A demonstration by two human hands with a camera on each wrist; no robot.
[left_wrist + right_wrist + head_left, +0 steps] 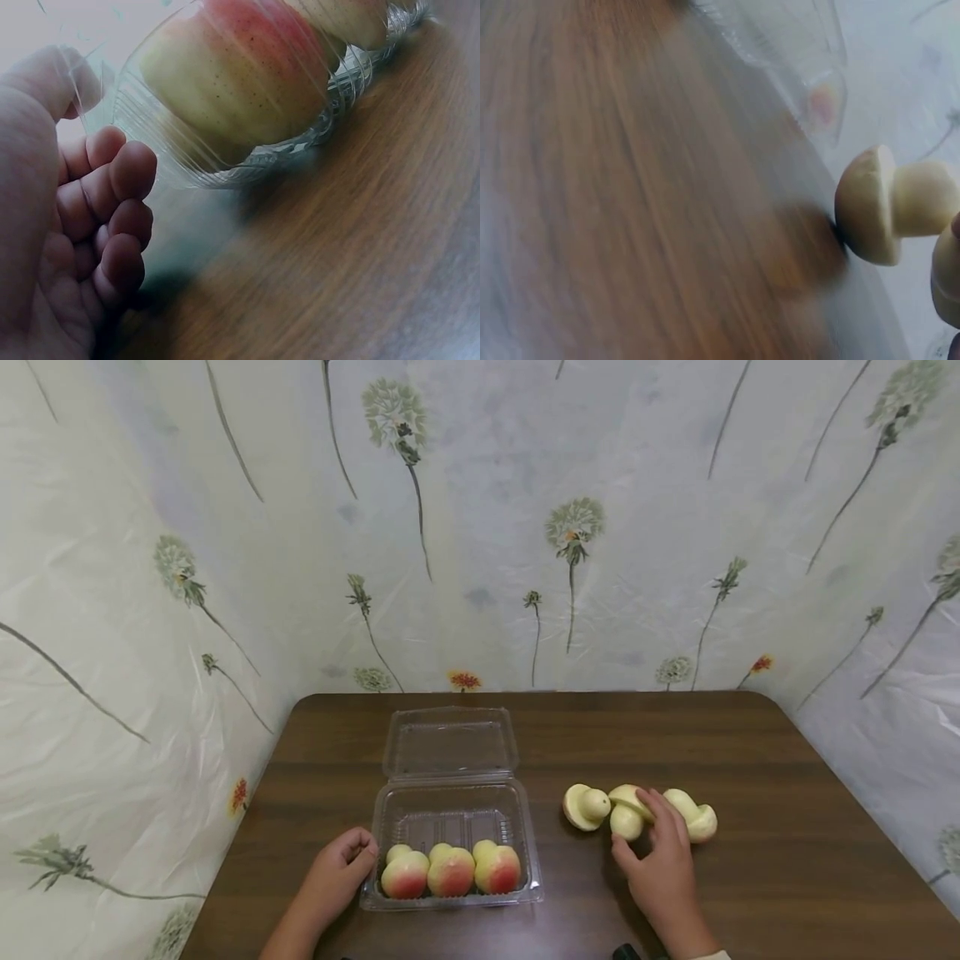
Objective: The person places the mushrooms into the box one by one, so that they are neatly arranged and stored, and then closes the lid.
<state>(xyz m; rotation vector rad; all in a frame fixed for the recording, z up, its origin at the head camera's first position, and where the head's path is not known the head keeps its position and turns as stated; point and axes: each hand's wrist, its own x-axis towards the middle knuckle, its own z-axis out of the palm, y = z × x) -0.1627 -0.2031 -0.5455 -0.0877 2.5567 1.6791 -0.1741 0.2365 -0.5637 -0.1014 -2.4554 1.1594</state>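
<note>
My left hand (337, 868) pinches the left edge of a clear plastic clamshell box (531, 860), its other fingers curled beside the wall. Three model mushrooms (452, 872) with red and yellow caps lie in a row along the box's near side. To the right of the box, my right hand (663, 868) grips a cream mushroom (626, 822) between thumb and fingers. Another mushroom (587, 807) lies just left of it, stem toward the right. A third loose mushroom (701, 822) lies to the right, partly hidden behind the fingers.
The box's lid (452, 743) is folded back, flat toward the far side of the brown wooden table (787, 860). Behind the table hangs a pale sheet (480, 527) printed with dandelions. A small black object (625, 952) shows at the near edge.
</note>
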